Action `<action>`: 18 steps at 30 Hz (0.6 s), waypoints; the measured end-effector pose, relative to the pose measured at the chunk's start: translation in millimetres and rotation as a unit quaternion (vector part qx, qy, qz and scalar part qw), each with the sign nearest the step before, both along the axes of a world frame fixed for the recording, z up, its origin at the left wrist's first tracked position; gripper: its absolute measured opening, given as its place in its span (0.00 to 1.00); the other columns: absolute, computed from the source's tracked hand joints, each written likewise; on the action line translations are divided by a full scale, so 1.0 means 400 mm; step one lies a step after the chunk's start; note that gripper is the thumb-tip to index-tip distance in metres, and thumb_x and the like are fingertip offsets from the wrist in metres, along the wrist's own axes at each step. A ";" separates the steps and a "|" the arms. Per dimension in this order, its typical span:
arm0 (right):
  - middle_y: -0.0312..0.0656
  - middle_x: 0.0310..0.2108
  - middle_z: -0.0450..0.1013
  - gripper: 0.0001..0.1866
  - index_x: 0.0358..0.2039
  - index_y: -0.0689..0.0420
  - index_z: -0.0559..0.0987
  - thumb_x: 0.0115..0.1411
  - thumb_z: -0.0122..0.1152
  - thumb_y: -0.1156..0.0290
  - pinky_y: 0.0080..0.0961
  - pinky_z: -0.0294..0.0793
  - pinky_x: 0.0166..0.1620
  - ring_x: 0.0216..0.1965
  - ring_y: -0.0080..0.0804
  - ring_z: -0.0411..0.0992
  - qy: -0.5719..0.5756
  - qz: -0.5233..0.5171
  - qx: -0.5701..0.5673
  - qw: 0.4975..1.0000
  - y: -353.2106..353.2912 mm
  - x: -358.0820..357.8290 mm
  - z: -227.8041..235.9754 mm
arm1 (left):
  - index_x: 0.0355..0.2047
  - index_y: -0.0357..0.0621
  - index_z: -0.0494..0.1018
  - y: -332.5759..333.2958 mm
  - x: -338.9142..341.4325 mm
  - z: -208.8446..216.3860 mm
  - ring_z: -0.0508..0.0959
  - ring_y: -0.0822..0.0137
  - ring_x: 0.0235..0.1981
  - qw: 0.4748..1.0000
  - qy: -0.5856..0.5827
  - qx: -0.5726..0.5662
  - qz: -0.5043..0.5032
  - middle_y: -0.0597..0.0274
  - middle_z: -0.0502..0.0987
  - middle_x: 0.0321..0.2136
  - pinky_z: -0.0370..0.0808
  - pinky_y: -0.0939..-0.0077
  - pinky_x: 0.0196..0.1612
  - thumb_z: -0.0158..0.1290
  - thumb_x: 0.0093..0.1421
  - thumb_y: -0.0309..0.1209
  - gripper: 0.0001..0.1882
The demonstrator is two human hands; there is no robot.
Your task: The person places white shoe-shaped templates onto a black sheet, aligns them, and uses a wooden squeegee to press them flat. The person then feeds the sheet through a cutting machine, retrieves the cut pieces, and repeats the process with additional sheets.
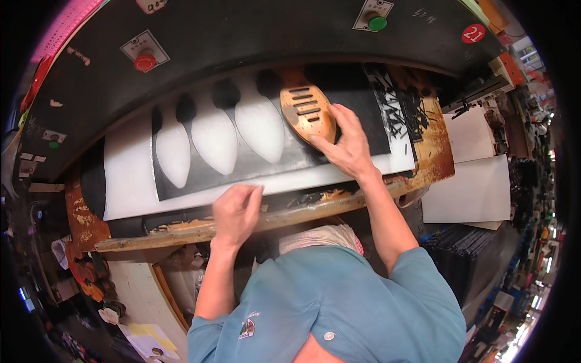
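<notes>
A sole-shaped cutting die (307, 112), orange-brown with several slots across it, lies on a black sheet (212, 183). My right hand (348, 142) grips its right side, thumb at the near edge and fingers along the far edge. To the left of the die, several sole-shaped cut-outs in the black sheet show white beneath. Under it lies a white board (127, 181). My left hand (237, 209) is closed in a loose fist over the board's near edge, with nothing visible in it. The far ends of the die and cut-outs are in shadow under the machine.
A dark machine beam (254, 36) spans the far side, carrying a red button (144, 63) and a green button (377, 23). Thin black scraps (417, 115) lie at the right. A worn wooden edge (181, 236) runs in front. White sheets (469, 190) are stacked farther right.
</notes>
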State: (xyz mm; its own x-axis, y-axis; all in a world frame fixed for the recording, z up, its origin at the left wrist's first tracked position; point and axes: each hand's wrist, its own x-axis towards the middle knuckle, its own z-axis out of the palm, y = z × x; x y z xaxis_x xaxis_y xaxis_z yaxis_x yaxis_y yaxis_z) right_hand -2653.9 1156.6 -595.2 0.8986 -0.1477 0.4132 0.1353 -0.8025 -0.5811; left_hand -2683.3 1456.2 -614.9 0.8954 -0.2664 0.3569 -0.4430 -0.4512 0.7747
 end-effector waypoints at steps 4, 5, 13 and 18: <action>0.66 0.67 0.64 0.47 0.66 0.63 0.75 0.47 0.79 0.54 0.51 0.70 0.67 0.64 0.64 0.66 0.065 0.025 -0.063 0.996 0.033 0.134 0.009 | 0.54 0.35 0.79 -0.147 0.228 0.033 0.80 0.41 0.57 0.995 -0.085 0.008 -0.056 0.40 0.81 0.54 0.77 0.53 0.58 0.58 0.66 0.19 0.15; 0.65 0.65 0.65 0.45 0.64 0.63 0.77 0.46 0.78 0.56 0.52 0.73 0.65 0.60 0.66 0.68 0.033 0.037 -0.081 0.996 0.033 0.152 0.014 | 0.56 0.33 0.77 -0.188 0.284 0.030 0.76 0.38 0.65 0.989 -0.129 0.024 -0.062 0.39 0.79 0.60 0.73 0.50 0.67 0.56 0.67 0.19 0.17; 0.58 0.72 0.66 0.49 0.69 0.61 0.75 0.44 0.80 0.63 0.36 0.67 0.71 0.66 0.45 0.71 0.142 0.079 0.154 0.975 -0.081 0.172 0.076 | 0.62 0.28 0.74 -0.272 0.378 -0.029 0.67 0.37 0.73 0.979 -0.118 0.143 -0.086 0.38 0.73 0.68 0.62 0.42 0.76 0.55 0.70 0.24 0.22; 0.55 0.65 0.73 0.48 0.72 0.73 0.67 0.52 0.76 0.72 0.33 0.68 0.71 0.66 0.38 0.72 0.127 0.131 0.531 0.828 -0.140 0.151 0.076 | 0.64 0.26 0.73 -0.290 0.371 0.016 0.66 0.38 0.74 0.983 -0.075 0.139 -0.094 0.35 0.73 0.67 0.62 0.43 0.76 0.60 0.70 0.35 0.29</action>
